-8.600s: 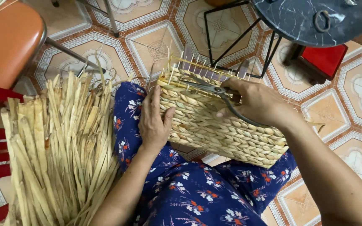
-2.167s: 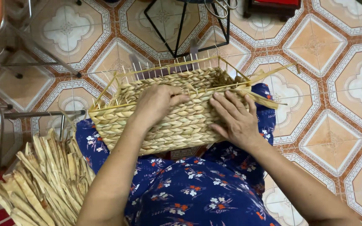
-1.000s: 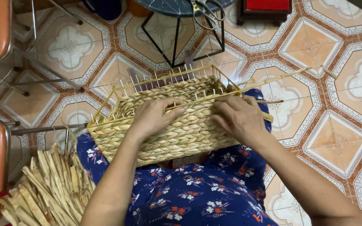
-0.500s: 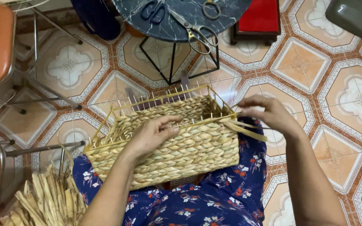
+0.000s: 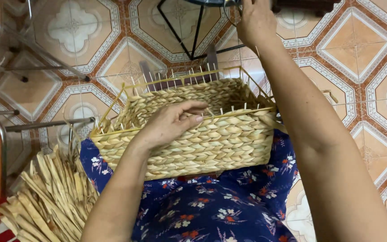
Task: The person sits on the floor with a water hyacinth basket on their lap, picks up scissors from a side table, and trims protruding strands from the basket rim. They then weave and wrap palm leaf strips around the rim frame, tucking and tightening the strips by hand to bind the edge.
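On the person's lap sits a woven straw basket (image 5: 193, 130), not finished, with thin sticks poking up from its rim. Nothing shows inside it. The left hand (image 5: 169, 123) rests on the near rim, fingers curled loosely. The right hand (image 5: 256, 20) is up at the black table (image 5: 211, 2); its grip can't be seen. A pile of dry straw strips (image 5: 45, 197) lies just beside the basket.

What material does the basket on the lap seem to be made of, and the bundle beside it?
The basket: plaited dried plant fibre, pale tan and matt, apparently on a thin yellowish frame whose rods show along the rim. The bundle: loose flat dried strips, probably the same fibre, unwoven.
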